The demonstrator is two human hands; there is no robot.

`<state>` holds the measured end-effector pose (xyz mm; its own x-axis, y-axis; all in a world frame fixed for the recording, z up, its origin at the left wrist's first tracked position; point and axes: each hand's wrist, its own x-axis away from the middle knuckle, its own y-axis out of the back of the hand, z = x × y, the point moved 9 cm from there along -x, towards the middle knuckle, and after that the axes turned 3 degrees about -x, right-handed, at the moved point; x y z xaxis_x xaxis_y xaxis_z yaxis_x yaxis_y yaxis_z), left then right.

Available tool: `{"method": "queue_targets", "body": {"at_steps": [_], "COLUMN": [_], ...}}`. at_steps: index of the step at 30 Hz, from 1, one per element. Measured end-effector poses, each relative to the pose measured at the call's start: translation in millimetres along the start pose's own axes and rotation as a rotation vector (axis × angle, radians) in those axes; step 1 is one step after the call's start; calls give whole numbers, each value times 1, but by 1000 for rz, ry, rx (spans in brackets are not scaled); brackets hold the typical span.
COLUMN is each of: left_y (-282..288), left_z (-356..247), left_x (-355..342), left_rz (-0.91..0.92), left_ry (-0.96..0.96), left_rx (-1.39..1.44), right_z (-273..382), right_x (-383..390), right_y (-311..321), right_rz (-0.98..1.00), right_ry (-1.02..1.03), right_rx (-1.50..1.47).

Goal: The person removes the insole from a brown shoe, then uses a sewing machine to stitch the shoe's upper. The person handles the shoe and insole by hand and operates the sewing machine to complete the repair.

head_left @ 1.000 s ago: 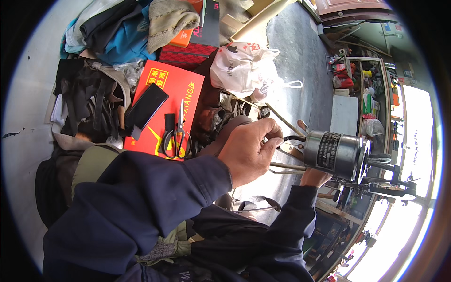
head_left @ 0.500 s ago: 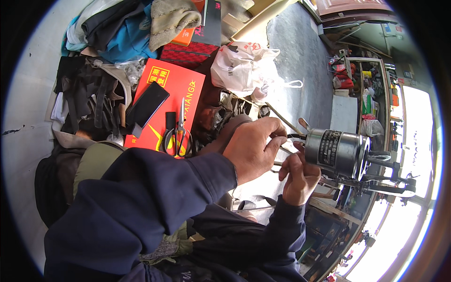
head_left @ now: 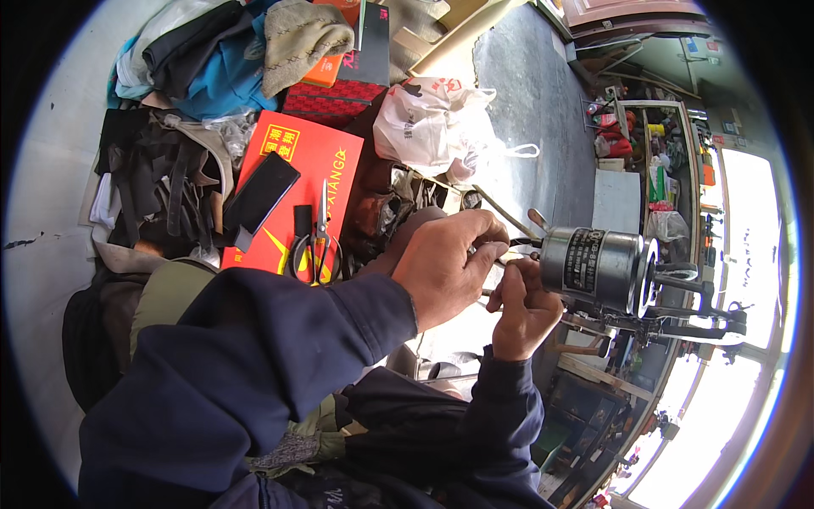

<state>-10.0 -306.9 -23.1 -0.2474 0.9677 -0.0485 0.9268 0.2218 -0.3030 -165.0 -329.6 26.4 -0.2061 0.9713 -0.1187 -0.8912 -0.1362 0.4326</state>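
A silver metal cylinder (head_left: pixel 593 270) sits right of the picture's middle, at the far side of the two hands. Its long axis runs mostly left to right, dipping slightly toward the right. The rounded left end points at the hands; the flanged right end points away from them, toward a dark metal frame (head_left: pixel 708 327) by the bright glass. A black label with pale print wraps the curved side, facing the camera.

A dark cord (head_left: pixel 525 243) runs from the left end of the cylinder toward the fingertips. The left hand (head_left: pixel 449 267) reaches across with thumb and forefinger drawn narrow at the cord's near end; whether they grip it, I cannot tell. The right hand (head_left: pixel 526 310) is just below the cord and beside the cylinder's left end, palm turned up, fingers curled and the thumb near the forefinger; what it holds, if anything, I cannot tell.

A brown knob (head_left: pixel 537 219) stands just above the cylinder's left end. Well apart, to the left, scissors (head_left: pixel 322 227) lie on a red box (head_left: pixel 331 140), blades pointing up, with a dark phone (head_left: pixel 264 192) slanting beside them
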Motion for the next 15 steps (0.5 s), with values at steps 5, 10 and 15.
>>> {"method": "queue_targets", "body": {"at_steps": [5, 10, 15], "left_y": [-1, -10, -9], "left_z": [6, -4, -2], "left_x": [14, 12, 12], "left_rz": [100, 106, 101], "left_ry": [222, 140, 135], "left_rx": [-63, -146, -209], "right_z": [-3, -5, -36], "right_x": [16, 21, 10], "right_y": [2, -1, 42], "right_rz": [33, 63, -82], "right_ry": [17, 26, -40], "right_rx": [-15, -39, -235]}}
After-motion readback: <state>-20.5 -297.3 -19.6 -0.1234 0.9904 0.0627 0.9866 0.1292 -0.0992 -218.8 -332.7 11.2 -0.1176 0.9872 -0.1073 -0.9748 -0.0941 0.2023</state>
